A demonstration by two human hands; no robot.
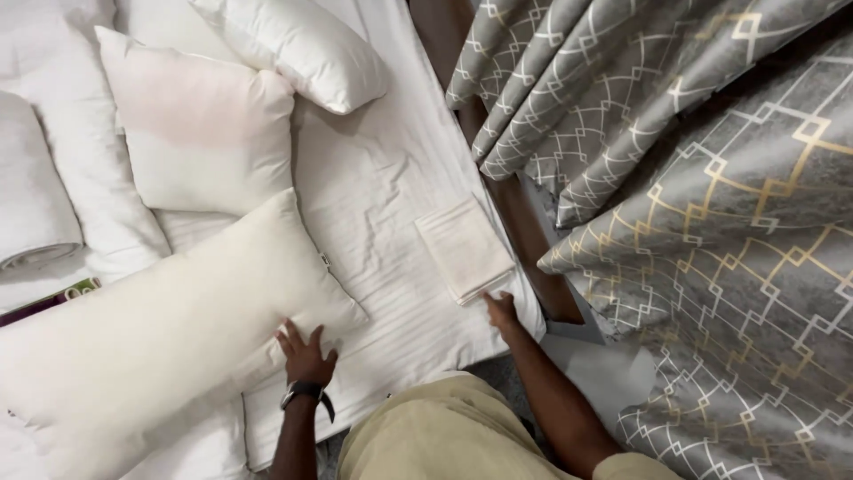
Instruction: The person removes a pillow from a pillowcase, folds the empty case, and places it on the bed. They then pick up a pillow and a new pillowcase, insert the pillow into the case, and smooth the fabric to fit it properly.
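Observation:
A long cream pillow (151,338) lies across the near side of the white bed sheet (391,178). My left hand (305,354), with a dark watch on its wrist, rests flat on the pillow's near right corner with fingers spread. A folded cream cloth (464,247) lies on the sheet close to the bed's right edge. My right hand (501,311) touches the near corner of that folded cloth, fingers on the sheet at the bed's edge. Neither hand holds anything.
Two more white pillows (200,133) (298,44) lie further up the bed, and a rolled white cover (31,191) sits at the far left. A grey patterned curtain (711,196) hangs along the right. A dark wooden bed frame (524,222) runs between bed and curtain.

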